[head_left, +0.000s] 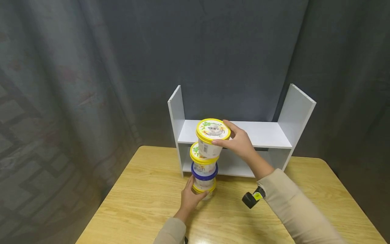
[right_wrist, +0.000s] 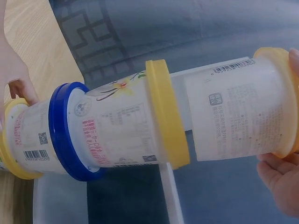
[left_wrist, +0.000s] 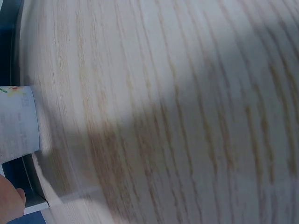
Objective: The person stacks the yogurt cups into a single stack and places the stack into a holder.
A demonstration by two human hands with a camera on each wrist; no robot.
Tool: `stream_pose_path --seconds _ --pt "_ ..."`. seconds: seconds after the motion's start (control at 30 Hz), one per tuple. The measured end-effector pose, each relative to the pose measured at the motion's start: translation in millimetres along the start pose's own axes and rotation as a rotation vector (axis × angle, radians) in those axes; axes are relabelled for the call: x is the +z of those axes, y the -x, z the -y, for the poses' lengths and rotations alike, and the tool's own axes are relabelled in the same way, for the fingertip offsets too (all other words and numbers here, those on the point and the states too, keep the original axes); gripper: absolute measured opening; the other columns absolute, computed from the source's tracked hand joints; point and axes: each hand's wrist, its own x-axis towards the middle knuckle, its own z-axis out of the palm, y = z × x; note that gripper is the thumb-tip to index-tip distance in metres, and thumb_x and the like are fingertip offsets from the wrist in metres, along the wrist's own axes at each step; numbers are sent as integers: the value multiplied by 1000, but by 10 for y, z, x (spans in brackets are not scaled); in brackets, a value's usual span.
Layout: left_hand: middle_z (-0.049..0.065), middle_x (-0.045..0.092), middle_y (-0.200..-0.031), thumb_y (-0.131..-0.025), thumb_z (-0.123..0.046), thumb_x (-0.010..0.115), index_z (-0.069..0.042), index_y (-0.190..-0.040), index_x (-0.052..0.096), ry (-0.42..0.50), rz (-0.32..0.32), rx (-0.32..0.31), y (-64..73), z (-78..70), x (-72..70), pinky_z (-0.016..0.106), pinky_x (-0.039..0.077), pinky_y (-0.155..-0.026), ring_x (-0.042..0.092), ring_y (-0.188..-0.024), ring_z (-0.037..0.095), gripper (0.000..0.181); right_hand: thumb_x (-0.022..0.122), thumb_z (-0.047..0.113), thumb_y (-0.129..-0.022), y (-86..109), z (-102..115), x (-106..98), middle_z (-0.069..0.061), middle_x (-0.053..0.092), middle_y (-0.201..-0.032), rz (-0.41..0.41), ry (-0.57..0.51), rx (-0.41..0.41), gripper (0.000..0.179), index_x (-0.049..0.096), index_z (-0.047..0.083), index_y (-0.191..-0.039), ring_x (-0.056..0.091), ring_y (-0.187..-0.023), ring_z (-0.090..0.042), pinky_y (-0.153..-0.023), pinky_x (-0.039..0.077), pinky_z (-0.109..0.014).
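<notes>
My right hand (head_left: pixel 240 140) holds a white tub with a yellow lid (head_left: pixel 213 130), thumb and fingers on opposite sides of its rim. In the right wrist view a narrow gap shows between this held tub (right_wrist: pixel 238 109) and the yellow lid (right_wrist: pixel 168 114) below it. Under it stand three tubs in a column: one yellow-lidded (head_left: pixel 204 166), one with a blue lid (head_left: pixel 204 175), and a yellow-lidded bottom tub (head_left: pixel 210 195). My left hand (head_left: pixel 190 198) curls round the bottom tub near its lid. In the left wrist view only a thumb (left_wrist: pixel 9 200) and part of a tub (left_wrist: pixel 18 123) show.
Behind the column a white two-level shelf (head_left: pixel 259 134) with tall side panels stands on the wooden table (head_left: pixel 146 183). Grey curtains (head_left: pixel 228 61) hang behind and at both sides. A black wrist camera (head_left: pixel 251 199) sits at the right sleeve.
</notes>
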Motion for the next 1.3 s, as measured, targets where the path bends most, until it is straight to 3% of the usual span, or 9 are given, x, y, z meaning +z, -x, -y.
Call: stream_pose_path --seconds 0.47,1.3 --pt "11 32 -135 -62 -38 74 -7 -133 32 -30 8 -15 -3 -14 19 46 24 -99 32 -120 31 88 72 40 -65 -123 -40 123 -7 28 -138 28 87 -30 88 29 6 -134 26 -124 -25 -98 28 -42" --pt "12 31 -135 -61 -38 74 -7 -133 32 -27 14 -32 -6 8 25 44 24 -99 30 -121 31 90 71 42 -65 -152 -24 180 -7 22 -140 72 107 -10 93 23 6 -136 20 -126 -26 -100 22 -44"
